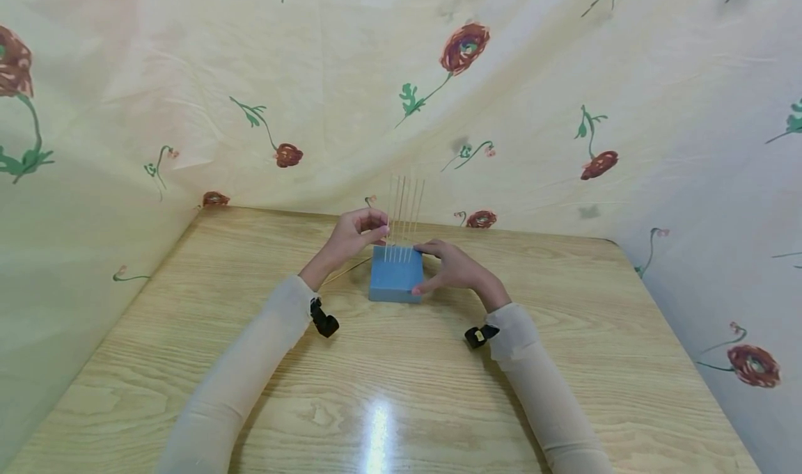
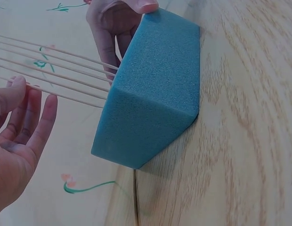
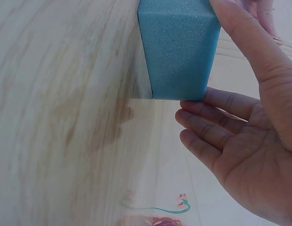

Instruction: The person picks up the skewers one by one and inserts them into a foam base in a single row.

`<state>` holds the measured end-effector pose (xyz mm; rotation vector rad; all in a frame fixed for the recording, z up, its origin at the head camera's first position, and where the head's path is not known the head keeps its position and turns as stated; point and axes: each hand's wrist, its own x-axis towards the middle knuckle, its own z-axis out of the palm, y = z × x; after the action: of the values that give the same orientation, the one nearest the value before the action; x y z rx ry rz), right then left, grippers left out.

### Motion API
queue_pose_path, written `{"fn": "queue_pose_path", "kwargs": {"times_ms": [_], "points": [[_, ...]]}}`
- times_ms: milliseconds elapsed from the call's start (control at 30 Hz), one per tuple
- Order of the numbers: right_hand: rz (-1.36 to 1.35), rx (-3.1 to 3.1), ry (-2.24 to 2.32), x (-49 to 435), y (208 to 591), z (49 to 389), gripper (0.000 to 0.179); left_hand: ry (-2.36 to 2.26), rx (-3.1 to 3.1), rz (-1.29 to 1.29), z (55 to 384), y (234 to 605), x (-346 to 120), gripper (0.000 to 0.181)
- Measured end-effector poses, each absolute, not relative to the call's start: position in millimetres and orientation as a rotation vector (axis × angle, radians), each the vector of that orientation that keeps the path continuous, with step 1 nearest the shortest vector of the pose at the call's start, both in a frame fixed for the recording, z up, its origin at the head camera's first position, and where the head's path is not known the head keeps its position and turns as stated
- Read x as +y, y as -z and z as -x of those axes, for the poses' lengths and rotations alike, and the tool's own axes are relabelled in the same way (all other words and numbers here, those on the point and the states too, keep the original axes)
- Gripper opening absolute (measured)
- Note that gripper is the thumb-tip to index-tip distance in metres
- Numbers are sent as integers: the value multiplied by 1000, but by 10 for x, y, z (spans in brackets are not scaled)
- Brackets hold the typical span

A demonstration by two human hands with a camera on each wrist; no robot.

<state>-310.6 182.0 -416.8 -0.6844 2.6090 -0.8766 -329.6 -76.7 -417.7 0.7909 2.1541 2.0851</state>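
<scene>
A blue foam block point(image 1: 396, 273) sits on the wooden table, with several thin wooden skewers point(image 1: 404, 213) standing in a row along its top. My left hand point(image 1: 354, 234) pinches the leftmost skewer point(image 2: 73, 99) between thumb and fingertips, above the block. From the right side, my right hand point(image 1: 457, 269) holds the block, its thumb at the near corner and its fingers at the far end. The right wrist view shows the fingertips point(image 3: 190, 106) against the block's end face.
A thin stick point(image 1: 346, 271) lies on the table point(image 1: 376, 362) just left of the block. Behind and beside the table hangs a floral-patterned cloth point(image 1: 351, 77). Black wrist cameras point(image 1: 324, 319) are strapped over both sleeves.
</scene>
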Motion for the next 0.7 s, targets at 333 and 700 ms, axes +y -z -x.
{"fn": "queue_pose_path", "kwargs": {"times_ms": [333,700], "points": [[672,2614,878,1818,4164,3101,104,-2061,2191,-788,3267,4166,-754,15],[676,2622,860,1813,4165,3101,104,-2061,2189,-771,3277,4179,-742,17]]}}
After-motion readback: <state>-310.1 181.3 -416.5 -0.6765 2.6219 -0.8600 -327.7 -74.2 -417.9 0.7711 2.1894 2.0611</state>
